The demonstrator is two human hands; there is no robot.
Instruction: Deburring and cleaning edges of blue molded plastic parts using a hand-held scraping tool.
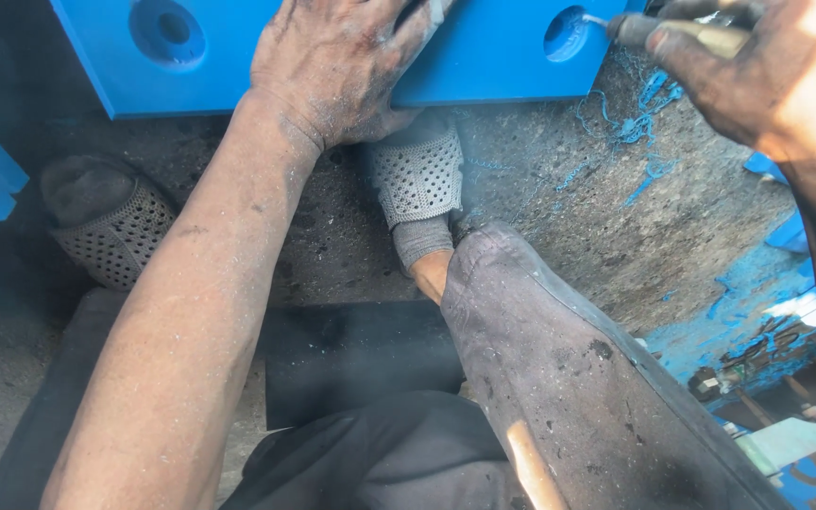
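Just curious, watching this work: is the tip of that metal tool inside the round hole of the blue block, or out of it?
In. The tool, held by the right hand, has its thin tip at the hole in the blue block; depth cannot be told.

You had hard sunlight from the right, blowing out your right hand (786, 76); the left floor sat in dim shade, edges slightly soft.

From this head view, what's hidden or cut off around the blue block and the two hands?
- Blue block: its upper part is cut off by the top edge of the head view.
- Left hand: fingertips run past the top edge; it rests on the block.
- Right hand: grips a metal tool; its tip inside the round hole is too small to make out.
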